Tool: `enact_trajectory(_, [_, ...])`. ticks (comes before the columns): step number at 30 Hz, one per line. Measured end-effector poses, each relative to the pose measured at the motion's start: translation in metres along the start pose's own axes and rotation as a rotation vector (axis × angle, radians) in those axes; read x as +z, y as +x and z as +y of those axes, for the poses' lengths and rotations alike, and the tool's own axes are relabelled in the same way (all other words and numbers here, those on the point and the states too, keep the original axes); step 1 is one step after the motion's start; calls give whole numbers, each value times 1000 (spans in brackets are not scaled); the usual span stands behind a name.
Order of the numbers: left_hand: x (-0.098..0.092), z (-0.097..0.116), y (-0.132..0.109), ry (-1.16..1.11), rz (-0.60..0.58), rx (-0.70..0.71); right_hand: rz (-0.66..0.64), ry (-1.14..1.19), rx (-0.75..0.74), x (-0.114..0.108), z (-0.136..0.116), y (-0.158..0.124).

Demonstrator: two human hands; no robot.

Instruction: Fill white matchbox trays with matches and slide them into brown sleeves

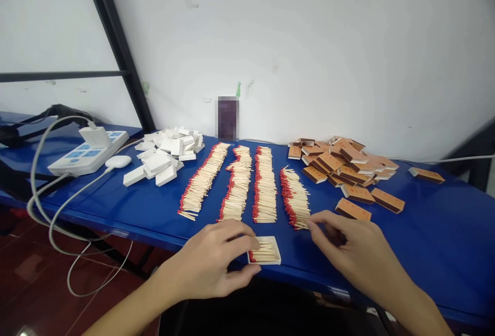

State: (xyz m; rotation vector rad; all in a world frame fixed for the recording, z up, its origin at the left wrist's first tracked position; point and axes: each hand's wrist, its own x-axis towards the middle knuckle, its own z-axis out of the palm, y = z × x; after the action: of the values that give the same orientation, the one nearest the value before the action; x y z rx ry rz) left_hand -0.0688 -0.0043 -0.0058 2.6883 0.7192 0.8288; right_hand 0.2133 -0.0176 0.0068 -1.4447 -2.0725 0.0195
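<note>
Small, shallow, open white cardboard tray (pixel 267 262) lies flat near the front edge of a glossy blue tabletop (pixel 417 253). Inside: pale wooden matches with red heads (pixel 266 251), laid side by side, heads to the left.

Left hand (pixel 216 259): holding the tray's left end, thumb by the near edge, fingers across the far left corner.

Right hand (pixel 350 243): narrow grip, thumb and index tips close together at the near end of the rightmost match row (pixel 297 197); cannot tell whether a match is between them.

Beyond the tray, three longer match rows (pixel 265 186) run toward the white wall (pixel 309 52). Left of these, a heap of small white cardboard boxes (pixel 170 148); right, a pile of orange-brown matchbox sleeves (pixel 340 163). Far left, a white power strip with blue socket panels (pixel 81 158), white cables looping off the edge.
</note>
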Motion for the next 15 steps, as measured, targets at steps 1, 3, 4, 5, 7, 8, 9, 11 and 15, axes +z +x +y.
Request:
enact_trajectory(1, [0, 0, 0, 1, 2, 0, -24, -4, 21, -2, 3, 1])
enact_trajectory(3, [0, 0, 0, -7, 8, -1, -83, -14, 42, -5, 8, 1])
enact_trajectory(4, [0, 0, 0, -12, 12, -2, -114, -21, 49, -6, 10, 1])
enact_trajectory(5, [0, 0, 0, -17, 16, -2, -144, -28, 57, -7, 12, 1])
enact_trajectory(7, [-1, 1, 0, -18, 18, -3, -195, -31, 69, -8, 15, -1])
enact_trajectory(8, [-1, 1, 1, -17, 16, -4, -214, -28, 71, -9, 16, -1])
enact_trajectory(9, [-1, 1, 1, -16, 14, -5, -229, -22, 71, -9, 17, -2])
enact_trajectory(11, [-2, 2, 1, -18, 11, -4, -244, -14, 72, -9, 18, -3])
enact_trajectory(15, [-1, 2, 1, -21, 15, 2, -229, -14, 72, -7, 21, -4])
